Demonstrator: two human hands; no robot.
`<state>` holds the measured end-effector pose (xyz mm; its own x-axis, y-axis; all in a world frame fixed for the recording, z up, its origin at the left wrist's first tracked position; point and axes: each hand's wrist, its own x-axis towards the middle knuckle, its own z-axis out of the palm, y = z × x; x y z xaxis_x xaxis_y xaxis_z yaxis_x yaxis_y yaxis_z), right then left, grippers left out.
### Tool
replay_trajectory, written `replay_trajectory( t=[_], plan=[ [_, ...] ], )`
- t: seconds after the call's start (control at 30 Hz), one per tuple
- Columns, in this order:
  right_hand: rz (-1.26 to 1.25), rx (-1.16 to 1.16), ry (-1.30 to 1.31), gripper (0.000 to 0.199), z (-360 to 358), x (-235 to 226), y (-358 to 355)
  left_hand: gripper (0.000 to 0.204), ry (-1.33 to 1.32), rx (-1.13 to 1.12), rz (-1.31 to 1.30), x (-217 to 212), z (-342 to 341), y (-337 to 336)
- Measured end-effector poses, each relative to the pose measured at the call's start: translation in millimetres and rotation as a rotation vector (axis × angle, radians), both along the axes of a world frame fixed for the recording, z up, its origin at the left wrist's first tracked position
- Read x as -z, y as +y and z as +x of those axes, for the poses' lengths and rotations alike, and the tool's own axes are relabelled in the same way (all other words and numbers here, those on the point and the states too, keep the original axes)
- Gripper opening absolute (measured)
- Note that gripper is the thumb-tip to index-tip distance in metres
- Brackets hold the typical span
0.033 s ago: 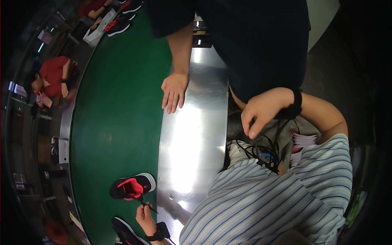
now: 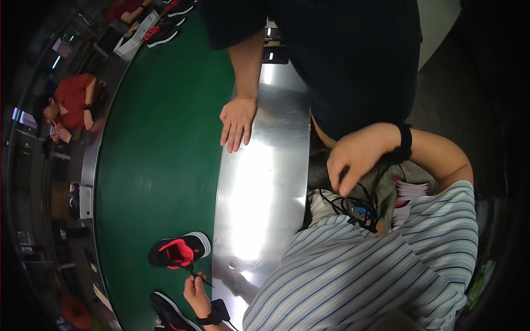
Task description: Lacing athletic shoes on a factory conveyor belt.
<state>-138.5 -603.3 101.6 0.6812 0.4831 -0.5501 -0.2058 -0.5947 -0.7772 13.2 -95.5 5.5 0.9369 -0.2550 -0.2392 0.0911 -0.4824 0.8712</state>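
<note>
At the lower left, my left hand is closed, with thumb and fingers pinching a black shoelace. The lace runs to a black sneaker with red lining and white sole, lying on the green belt. My right hand, black band at the wrist, hangs over a bundle of black laces beside my lap. Its fingers curl toward the thumb, slightly blurred; whatever they hold is hidden. A second black sneaker lies below the first, cut off by the lower edge.
A steel ledge runs along the belt. Someone in black stands close by, a hand flat at the ledge's edge. Across the belt sits a person in red. More sneakers and white boxes are on the far side.
My right hand has shifted slightly down and right, and the dark thing seen between its fingers before no longer shows. My left hand and the sneaker stay put.
</note>
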Motion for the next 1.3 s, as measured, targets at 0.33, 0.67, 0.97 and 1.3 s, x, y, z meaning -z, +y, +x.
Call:
replay_trajectory(
  t=[0.33, 0.67, 0.97, 1.3],
  plan=[
    [-0.227, -0.584, -0.279, 0.036, 10, -6, 70, 0.013, -0.141, 0.014, 0.078, -11, -2, -3],
    [-0.146, -0.667, 0.269, 0.03, 71, -3, 99, 0.014, -0.366, 0.032, 0.113, -1, -10, -12],
    [0.221, -0.415, -0.514, 0.041, 170, -45, 203, 0.015, -0.45, 0.067, 0.037, -14, 3, -45],
    [-0.188, -0.812, -0.784, 0.037, 275, 26, 286, 0.021, -0.259, 0.017, -0.074, -35, 24, -48]
  ],
)
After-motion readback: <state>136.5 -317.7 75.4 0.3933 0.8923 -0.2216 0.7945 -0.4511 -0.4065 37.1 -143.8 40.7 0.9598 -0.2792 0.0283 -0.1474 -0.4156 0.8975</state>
